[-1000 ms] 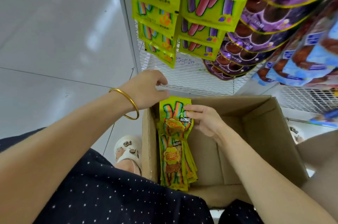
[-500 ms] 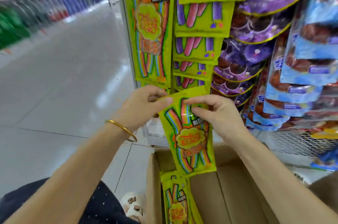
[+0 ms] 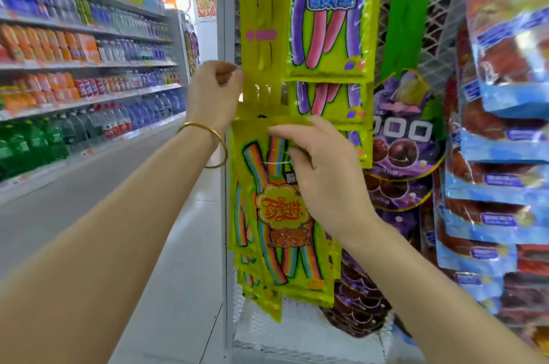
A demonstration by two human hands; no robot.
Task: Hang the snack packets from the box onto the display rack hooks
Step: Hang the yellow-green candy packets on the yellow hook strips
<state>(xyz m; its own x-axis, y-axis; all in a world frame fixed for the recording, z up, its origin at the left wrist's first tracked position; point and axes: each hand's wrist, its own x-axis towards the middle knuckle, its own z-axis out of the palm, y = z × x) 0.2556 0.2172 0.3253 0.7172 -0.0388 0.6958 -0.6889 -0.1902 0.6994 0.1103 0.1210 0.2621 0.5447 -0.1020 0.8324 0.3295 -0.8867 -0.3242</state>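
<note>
Packet (image 3: 279, 215) hangs below right hand (image 3: 326, 182) pinching its top | left hand (image 3: 212, 93) curled at hung packets (image 3: 261, 37), grip unclear

On white wire-mesh rack (image 3: 439, 46), yellow-green flat plastic snack packets (image 3: 282, 215) left of purple round pouches (image 3: 407, 141); long drink shelves (image 3: 74, 66) far left.

The packet (image 3: 279, 215) under the fingers (image 3: 291, 133) is showing yellow-green with rainbow stripes and an orange cloud badge. Above the fingers, hanging packets (image 3: 326, 22) are showing purple and pink strips on yellow-green. Right of the fingers, purple bags (image 3: 407, 138) and blue-red bags (image 3: 499, 138) are hanging.
</note>
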